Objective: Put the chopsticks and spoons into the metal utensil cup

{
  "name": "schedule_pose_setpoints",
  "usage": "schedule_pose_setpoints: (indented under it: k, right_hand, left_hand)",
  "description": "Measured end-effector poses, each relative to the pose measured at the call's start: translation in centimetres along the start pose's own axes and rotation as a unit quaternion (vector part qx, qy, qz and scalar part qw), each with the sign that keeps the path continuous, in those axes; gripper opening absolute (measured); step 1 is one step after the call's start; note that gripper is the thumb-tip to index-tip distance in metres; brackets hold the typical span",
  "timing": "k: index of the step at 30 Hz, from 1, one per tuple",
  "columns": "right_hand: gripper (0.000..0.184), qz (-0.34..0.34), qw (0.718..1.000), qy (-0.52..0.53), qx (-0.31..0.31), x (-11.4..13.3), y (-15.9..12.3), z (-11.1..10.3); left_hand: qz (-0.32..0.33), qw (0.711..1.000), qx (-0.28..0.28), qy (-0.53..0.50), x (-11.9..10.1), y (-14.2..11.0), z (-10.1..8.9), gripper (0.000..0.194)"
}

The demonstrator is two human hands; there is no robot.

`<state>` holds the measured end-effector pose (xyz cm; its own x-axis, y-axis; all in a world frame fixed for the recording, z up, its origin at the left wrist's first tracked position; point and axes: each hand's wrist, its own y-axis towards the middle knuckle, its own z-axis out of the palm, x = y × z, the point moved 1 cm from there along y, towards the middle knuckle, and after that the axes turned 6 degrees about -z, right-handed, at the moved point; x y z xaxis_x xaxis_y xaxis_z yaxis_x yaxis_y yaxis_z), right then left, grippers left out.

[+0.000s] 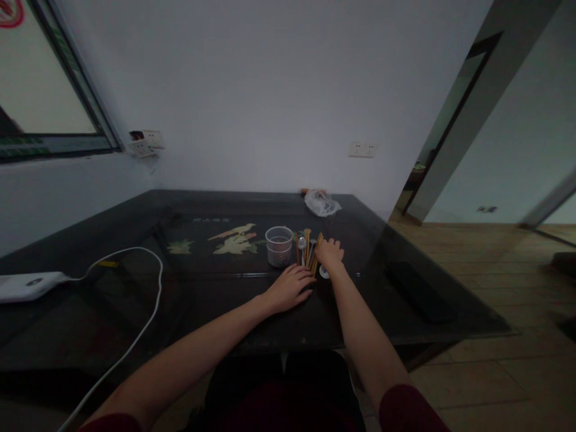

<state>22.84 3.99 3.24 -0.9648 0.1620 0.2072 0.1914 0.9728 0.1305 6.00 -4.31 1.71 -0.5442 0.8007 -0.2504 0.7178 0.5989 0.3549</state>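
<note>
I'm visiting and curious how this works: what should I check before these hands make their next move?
1. Left hand by the near ends of the chopsticks: ok.
2. Right hand at the right side of the bunch: ok.
3. Right hand's grip firm: cannot tell; the hand hides its own fingertips.
4. Clear container upright: ok, left of the bunch.
5. Chopsticks fully visible: not ok, hands cover parts.
6. White cable apart from both hands: ok.
</note>
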Motion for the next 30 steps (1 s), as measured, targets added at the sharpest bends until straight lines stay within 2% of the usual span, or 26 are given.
schedule_pose_setpoints:
  k: [16,30]
  right_hand:
    - [0.047,0.036,0.999,-0.007,-0.002,-0.28,0.62,0.22]
    - [0.043,0.045,0.999,-0.016,-0.014,-0.24,0.73,0.72]
  left_hand:
    - [0.005,1.000,-0.001,0.007,0.05,-0.07,0.04,0.031]
    - [0.013,1.000,-0.003,-0.006,-0.13,-0.02,-0.40,0.031]
